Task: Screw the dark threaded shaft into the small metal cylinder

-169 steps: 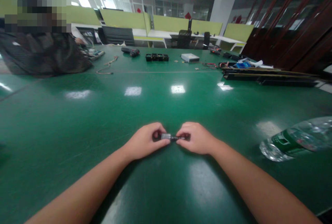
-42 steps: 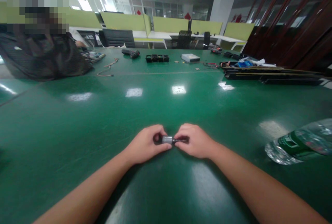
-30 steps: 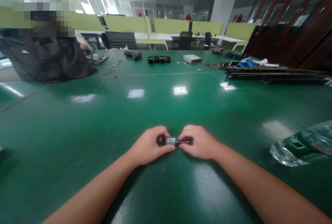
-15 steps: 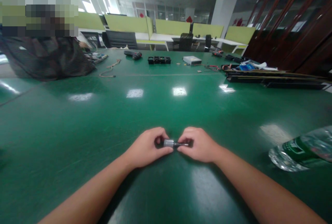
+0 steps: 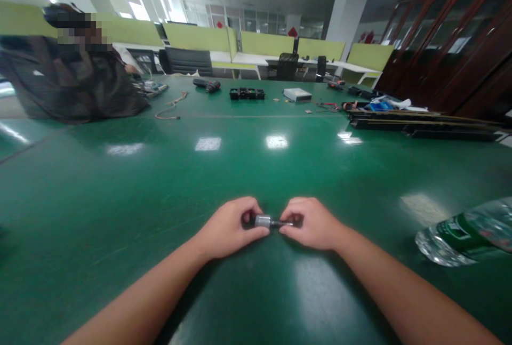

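Note:
A small cylindrical tool (image 5: 263, 221) with a grey barrel and a thin dark shaft lies sideways between my hands, low over the green table (image 5: 240, 169). I cannot make out its exact kind. My left hand (image 5: 234, 229) grips the barrel end, thumb below and curled fingers above, hiding its left tip. Around the thin shaft, the thumb and fingers of my right hand (image 5: 311, 225) are closed in a pinch. The shaft's far end is partly hidden in that hand.
A clear bottle (image 5: 460, 233) with a green label lies at the right. Farther back are a large dark bag (image 5: 80, 83), a cable (image 5: 168, 110), a black fan-like block (image 5: 247, 93), a white box (image 5: 297, 94) and stacked dark strips (image 5: 420, 120). A person is behind the bag.
My right hand has shifted slightly right along the shaft, and a bit more shaft shows between the hands. The left hand keeps its grip. The person behind the bag has lowered their head.

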A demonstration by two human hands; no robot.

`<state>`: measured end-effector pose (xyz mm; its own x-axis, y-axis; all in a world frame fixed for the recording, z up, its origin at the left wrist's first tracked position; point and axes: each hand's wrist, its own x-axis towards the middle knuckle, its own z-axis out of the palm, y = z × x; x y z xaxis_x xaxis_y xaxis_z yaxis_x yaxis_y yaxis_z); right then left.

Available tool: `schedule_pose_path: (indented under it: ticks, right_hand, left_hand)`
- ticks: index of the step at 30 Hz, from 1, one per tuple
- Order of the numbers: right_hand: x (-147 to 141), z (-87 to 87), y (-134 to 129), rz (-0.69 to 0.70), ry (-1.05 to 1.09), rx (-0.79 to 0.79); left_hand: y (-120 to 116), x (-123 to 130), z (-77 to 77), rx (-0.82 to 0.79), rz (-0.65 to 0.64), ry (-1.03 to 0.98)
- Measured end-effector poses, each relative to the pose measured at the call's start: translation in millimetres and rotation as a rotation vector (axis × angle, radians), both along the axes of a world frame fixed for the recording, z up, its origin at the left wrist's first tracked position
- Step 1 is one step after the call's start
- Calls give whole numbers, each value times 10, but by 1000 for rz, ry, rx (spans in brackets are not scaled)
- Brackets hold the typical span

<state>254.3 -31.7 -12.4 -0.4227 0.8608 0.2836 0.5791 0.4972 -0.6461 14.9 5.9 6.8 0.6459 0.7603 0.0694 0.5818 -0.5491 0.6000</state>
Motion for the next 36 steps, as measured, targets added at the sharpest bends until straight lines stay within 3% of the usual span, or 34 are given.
schedule_pose_path:
  ticks: [36]
  right_hand:
    - [332,87,19,-46,-70,-126]
  left_hand:
    - [-14,12,-6,6,7,11]
